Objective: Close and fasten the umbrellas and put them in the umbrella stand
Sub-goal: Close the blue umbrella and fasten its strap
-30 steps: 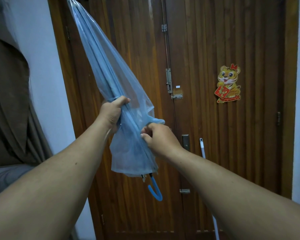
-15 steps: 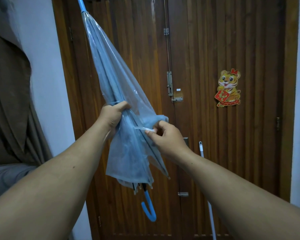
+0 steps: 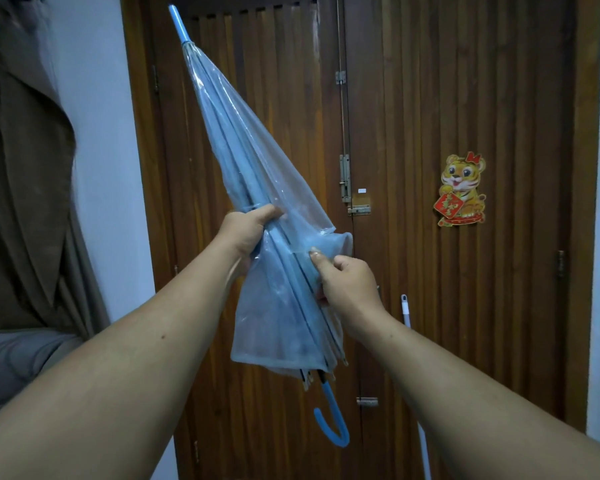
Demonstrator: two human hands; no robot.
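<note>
A folded umbrella [image 3: 243, 161] with a clear bluish canopy is held slanted in front of me, its blue tip up at the left and its blue hooked handle [image 3: 333, 424] hanging low. My left hand [image 3: 246, 230] is wrapped around the gathered canopy at about mid-length. Just below and to the right, my right hand [image 3: 343, 282] pinches the loose plastic folds against the ribs. The lower canopy hangs loose and baggy. No umbrella stand is in view.
A dark wooden double door [image 3: 430, 98] with bolts and a tiger sticker [image 3: 462, 190] fills the background. A white pole [image 3: 407, 317] leans against the door at lower right. Brown fabric [image 3: 21, 202] hangs on the left by a white wall.
The umbrella has sunk a little, so its blue tip now shows in full. My right hand has shifted along the canopy folds near the ribs. My left hand keeps its grip.
</note>
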